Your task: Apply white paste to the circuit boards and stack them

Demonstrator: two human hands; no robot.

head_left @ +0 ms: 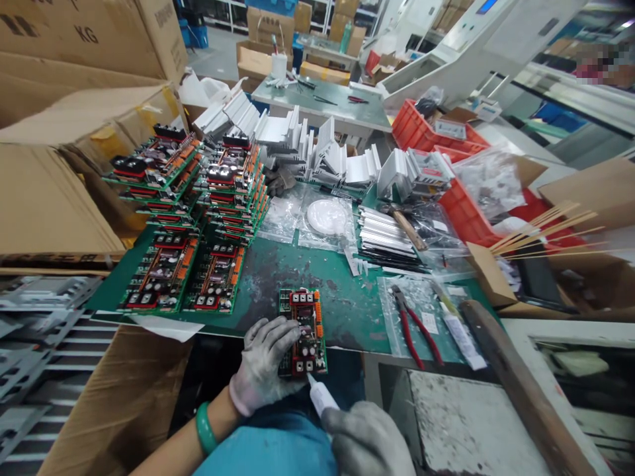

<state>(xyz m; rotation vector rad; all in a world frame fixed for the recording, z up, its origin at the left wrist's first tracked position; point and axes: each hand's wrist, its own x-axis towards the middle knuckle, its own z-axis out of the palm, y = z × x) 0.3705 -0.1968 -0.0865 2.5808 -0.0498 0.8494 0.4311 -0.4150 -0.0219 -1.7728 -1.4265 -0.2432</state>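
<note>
My left hand [268, 360], in a pale work glove, grips the left side of a circuit board [308, 324] at the table's front edge. Red-framed parts, orange terminal blocks and round capacitors show on the board; its left side is partly hidden by my fingers. My gloved right hand [370, 436] is closed around a white glue tube [322, 398]. The tube's pointed nozzle meets or nearly meets the board's lower edge; I cannot tell whether they touch. Left of the board, stacks of similar circuit boards [161, 271] stand on the green table mat [342, 297].
Silver heat sinks [325, 155] line the back. Metal strips [384, 238] and a hammer [409, 228] lie nearer. Red-handled pliers [414, 324] and another white tube [464, 340] rest at right. Cardboard boxes [74, 192] rise at left, with red crates [469, 208] opposite.
</note>
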